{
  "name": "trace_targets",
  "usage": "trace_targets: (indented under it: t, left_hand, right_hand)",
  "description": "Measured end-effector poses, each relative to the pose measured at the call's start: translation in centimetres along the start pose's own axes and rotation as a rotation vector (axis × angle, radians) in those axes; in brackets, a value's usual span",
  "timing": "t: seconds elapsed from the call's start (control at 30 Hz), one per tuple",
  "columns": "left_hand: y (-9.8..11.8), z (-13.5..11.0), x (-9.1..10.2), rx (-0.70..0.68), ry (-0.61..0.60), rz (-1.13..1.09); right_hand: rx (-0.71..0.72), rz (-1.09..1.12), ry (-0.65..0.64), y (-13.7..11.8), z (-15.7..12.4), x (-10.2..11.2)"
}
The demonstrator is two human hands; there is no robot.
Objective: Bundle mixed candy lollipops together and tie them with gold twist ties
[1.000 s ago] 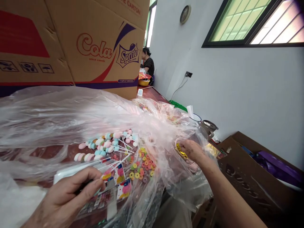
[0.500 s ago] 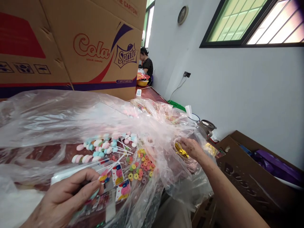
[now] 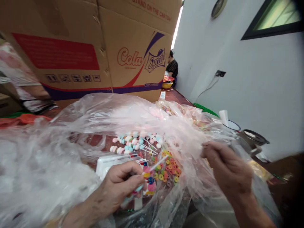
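Observation:
My left hand [image 3: 121, 182] pinches a small clear bag printed with coloured balloons [image 3: 147, 172]. A white stick [image 3: 159, 163] juts out of it, and pale blue candy shows below my fingers. My right hand [image 3: 229, 169] is closed, thumb against fingertips, over the crumpled clear plastic; whatever it pinches is too small or blurred to make out. Between the hands lie loose candy rings [image 3: 169, 169] in red, orange and yellow. Behind them are pastel candies on white sticks [image 3: 133, 141]. A stack of flat bags [image 3: 106, 163] lies beyond my left hand.
A large cardboard carton [image 3: 133, 76] stands at the back. Clear plastic sheeting [image 3: 102, 107] spreads over the dark red table. At right are a lidded cup [image 3: 255, 136] and a white dish [image 3: 230, 125]. A person [image 3: 173, 66] sits farther back; another person's clothing [image 3: 21, 72] shows at left.
The view has swung left. My right hand has come away from the bundle of gold ties. The stick in the left hand's bag now points up and right.

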State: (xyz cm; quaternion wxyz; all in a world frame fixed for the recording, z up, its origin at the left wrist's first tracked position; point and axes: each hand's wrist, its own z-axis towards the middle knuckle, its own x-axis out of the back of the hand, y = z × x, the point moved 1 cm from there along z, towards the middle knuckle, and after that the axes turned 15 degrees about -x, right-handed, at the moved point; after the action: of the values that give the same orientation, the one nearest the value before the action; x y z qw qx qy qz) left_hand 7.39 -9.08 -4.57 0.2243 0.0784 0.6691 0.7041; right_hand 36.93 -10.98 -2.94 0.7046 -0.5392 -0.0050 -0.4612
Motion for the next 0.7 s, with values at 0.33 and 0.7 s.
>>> trace_targets:
  t: [0.33, 0.7]
  left_hand:
    - [-1.2, 0.3, -0.7, 0.007, 0.131, -0.180]
    - [-2.1, 0.0, -0.5, 0.032, 0.193, -0.199]
  right_hand:
    - [0.002, 0.297, -0.712, -6.0, -5.2, -10.5]
    - [-0.119, 0.333, -0.840, -6.8, -5.1, -10.8]
